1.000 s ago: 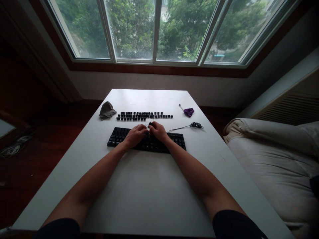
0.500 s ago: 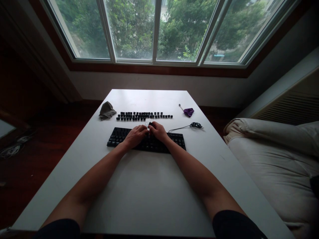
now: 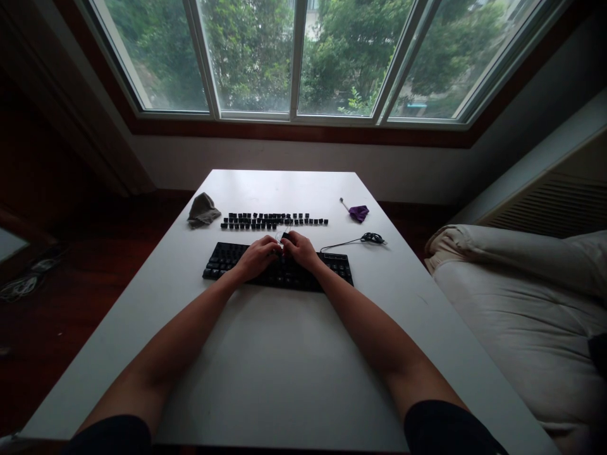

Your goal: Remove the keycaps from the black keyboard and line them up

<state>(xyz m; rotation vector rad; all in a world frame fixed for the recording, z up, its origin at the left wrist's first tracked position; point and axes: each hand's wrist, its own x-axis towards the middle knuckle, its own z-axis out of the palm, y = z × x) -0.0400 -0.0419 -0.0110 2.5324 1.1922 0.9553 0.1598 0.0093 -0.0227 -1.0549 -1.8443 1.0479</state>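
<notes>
A black keyboard (image 3: 222, 259) lies across the white table, with both hands over its middle. In my right hand (image 3: 301, 248) a small keycap puller (image 3: 287, 236) is gripped; its black handle shows between the fingers and thin wire loops stick out past it. My left hand (image 3: 260, 256) is closed just left of the puller, fingertips bunched close to the right hand's. Whatever those fingertips pinch is too small to make out. Beyond the keyboard, loose black keycaps (image 3: 257, 222) stand in rows on the tabletop.
A grey cloth (image 3: 203, 210) sits crumpled at the table's left edge. To the right are a purple cloth (image 3: 359, 213), a thin brush (image 3: 344, 204) and the keyboard's coiled cable (image 3: 373, 238). A padded seat (image 3: 512, 303) adjoins the white table (image 3: 275, 366) on the right.
The left fingers have shifted slightly beside the puller, while the right hand keeps hold of it in nearly the same place. The keycap rows look unchanged.
</notes>
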